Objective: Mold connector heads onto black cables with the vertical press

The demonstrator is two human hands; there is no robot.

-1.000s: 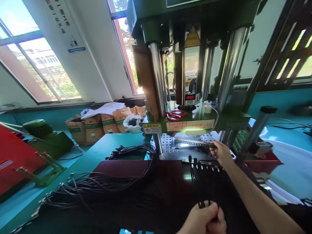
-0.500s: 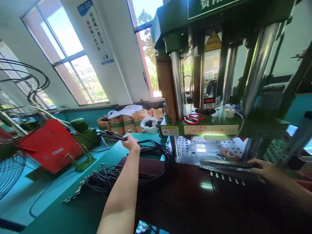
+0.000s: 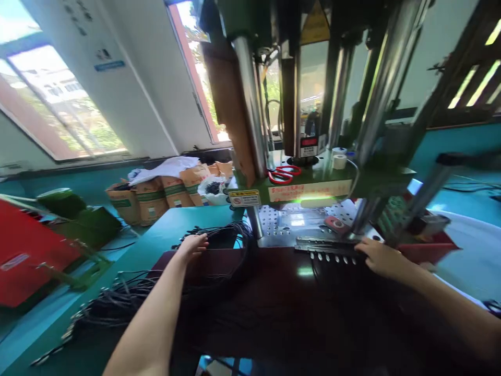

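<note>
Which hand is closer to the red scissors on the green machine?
The right hand is a little closer. It rests on the metal strip, below and to the right of the red scissors. The left hand lies on the black cables, further off to the lower left.

you're at a factory workstation, a small production shop. green vertical press (image 3: 313, 104) with steel guide columns, yellow warning triangle and safety label on its platen. bundles of black cables (image 3: 219, 237) heaped on the teal bench (image 3: 164, 230). brown paper sacks (image 3: 156, 198) stacked under big industrial windows (image 3: 58, 104). red scissors (image 3: 284, 174) and tape rolls (image 3: 338, 159) parked on the machine.
</note>
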